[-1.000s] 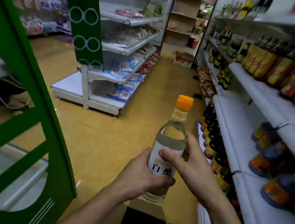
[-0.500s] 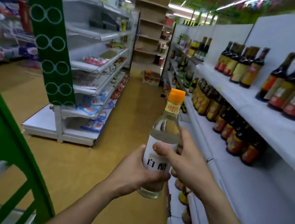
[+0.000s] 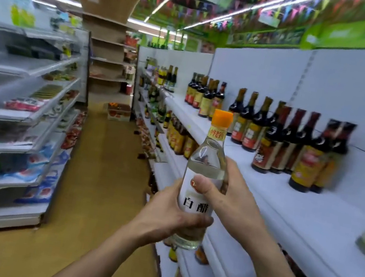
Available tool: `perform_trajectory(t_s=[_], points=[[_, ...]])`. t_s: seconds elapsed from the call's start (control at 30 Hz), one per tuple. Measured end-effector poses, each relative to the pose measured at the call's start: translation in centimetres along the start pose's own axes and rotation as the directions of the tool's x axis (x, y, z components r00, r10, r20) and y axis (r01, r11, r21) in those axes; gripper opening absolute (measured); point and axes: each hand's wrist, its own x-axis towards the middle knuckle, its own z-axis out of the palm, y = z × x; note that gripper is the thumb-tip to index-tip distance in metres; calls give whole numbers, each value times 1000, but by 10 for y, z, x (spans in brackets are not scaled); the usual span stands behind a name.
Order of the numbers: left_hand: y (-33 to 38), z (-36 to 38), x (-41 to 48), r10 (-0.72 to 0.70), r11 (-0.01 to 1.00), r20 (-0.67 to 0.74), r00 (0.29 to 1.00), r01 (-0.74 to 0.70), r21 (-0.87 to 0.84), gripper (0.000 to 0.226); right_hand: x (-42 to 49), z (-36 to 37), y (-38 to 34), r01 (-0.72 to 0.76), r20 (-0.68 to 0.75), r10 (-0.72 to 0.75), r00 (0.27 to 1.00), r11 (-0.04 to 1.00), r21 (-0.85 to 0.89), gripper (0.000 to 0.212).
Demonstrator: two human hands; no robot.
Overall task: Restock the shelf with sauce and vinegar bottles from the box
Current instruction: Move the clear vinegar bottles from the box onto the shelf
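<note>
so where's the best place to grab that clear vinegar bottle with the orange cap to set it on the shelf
Grip the vinegar bottle around its straight labelled body, from the aisle side, as the left hand does. It stands upright, and the neck under the orange cap is narrow.

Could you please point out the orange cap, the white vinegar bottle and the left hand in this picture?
orange cap (image 3: 222, 118), head view, on its ribbed side.
white vinegar bottle (image 3: 207, 157), head view, on the clear glass shoulder.
left hand (image 3: 171, 216), head view, on the back of the hand.
</note>
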Motion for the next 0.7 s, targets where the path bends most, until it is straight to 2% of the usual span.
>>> perform_trajectory(t_s=[0.2,0.33,0.43,0.7], points=[[36,80,50,70,997,135,988,-65,-43,48,-15,-94,6,-48,-154,40,987,998,-45,46],[54,143,81,120,990,234,965,-100,-95,46,-34,-157,16,-86,-278,58,959,992,-88,56],[68,189,98,153,984,291,944,-119,-133,44,-47,-198,22,-116,-336,64,940,983,-139,55],[92,271,122,190,976,432,881,-121,-183,47,-77,-269,38,-176,-481,79,873,971,-161,58]])
